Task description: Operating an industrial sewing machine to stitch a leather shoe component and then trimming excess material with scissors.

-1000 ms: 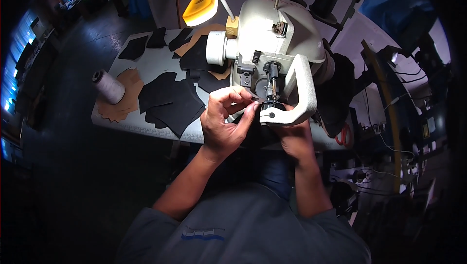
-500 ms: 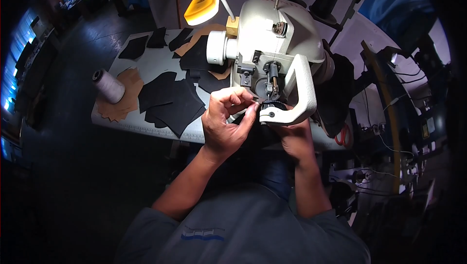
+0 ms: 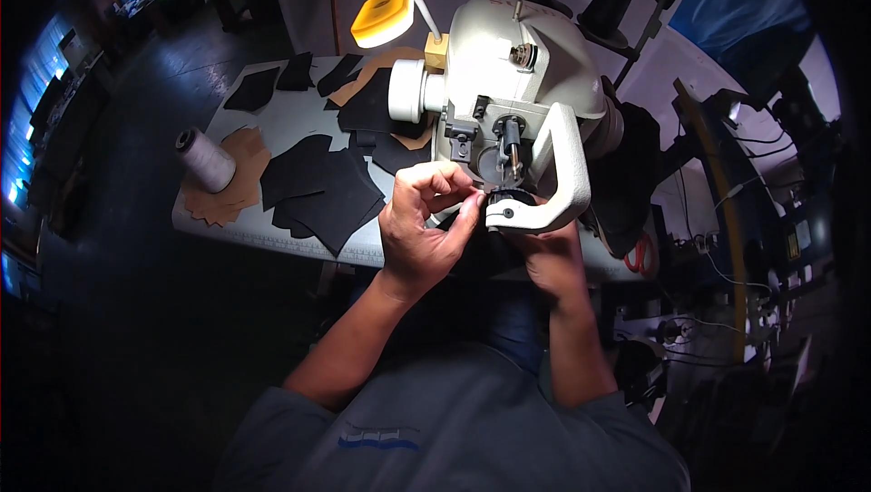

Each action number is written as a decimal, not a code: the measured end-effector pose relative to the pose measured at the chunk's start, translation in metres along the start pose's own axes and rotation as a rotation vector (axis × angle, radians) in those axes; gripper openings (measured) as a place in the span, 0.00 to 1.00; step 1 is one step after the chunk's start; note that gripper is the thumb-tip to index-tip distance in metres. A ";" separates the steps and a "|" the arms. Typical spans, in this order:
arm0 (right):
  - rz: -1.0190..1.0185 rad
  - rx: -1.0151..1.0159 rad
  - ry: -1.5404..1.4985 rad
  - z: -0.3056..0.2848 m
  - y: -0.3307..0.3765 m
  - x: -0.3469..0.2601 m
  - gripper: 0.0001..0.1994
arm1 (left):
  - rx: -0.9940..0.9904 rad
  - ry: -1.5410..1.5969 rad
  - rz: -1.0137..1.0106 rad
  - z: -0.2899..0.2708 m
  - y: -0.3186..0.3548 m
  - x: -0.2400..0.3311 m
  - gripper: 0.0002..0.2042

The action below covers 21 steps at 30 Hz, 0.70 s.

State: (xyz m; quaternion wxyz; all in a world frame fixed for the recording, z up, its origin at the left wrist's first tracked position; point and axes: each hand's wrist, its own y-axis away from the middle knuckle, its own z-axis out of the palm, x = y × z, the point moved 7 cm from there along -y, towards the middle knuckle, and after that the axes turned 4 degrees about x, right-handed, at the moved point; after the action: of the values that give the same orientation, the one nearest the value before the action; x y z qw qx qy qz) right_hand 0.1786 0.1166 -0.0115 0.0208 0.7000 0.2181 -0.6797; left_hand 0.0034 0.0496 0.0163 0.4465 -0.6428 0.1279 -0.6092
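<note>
A white industrial sewing machine (image 3: 490,48) stands in front of me, its needle area lit. My left hand (image 3: 422,233) is just left of the needle area, thumb and forefinger pinched together on the edge of a black material piece (image 3: 469,243), which hangs in shadow below the machine's front arm. Whether it is leather or cloth I cannot tell. Below and behind that curved white arm (image 3: 558,193) is my right hand (image 3: 552,261), close to the same black piece. The machine hides its fingertips, so its grip does not show.
Black cut pieces (image 3: 331,197) and tan cut pieces (image 3: 240,161) lie on the white table (image 3: 304,120) at left, with a thread cone (image 3: 207,161) among them. A yellow lamp (image 3: 383,16) overhangs the table. Red-handled scissors (image 3: 641,254) lie at the right edge.
The whole view has shifted very slightly. Both hands keep their places at the machine, with no other visible difference.
</note>
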 end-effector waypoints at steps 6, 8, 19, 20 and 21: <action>-0.052 -0.019 0.044 -0.001 0.000 -0.003 0.10 | -0.001 -0.016 0.011 0.001 0.000 0.002 0.23; -0.035 -0.011 0.078 -0.002 0.000 -0.001 0.10 | 0.001 -0.043 -0.001 0.001 0.000 0.001 0.23; 0.020 -0.036 -0.011 0.000 -0.001 0.001 0.11 | 0.011 0.003 -0.019 0.001 -0.001 -0.001 0.23; 0.014 -0.043 0.001 0.000 -0.001 0.001 0.11 | 0.010 0.000 -0.019 0.001 -0.001 -0.001 0.23; 0.013 -0.043 0.000 0.001 -0.001 0.000 0.11 | 0.010 0.000 -0.018 0.001 -0.001 -0.001 0.23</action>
State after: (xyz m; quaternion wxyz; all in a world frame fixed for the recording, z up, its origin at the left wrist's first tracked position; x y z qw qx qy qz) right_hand 0.1778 0.1169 -0.0110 0.0402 0.7010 0.2280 -0.6746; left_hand 0.0033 0.0511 0.0163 0.4442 -0.6418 0.1188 -0.6137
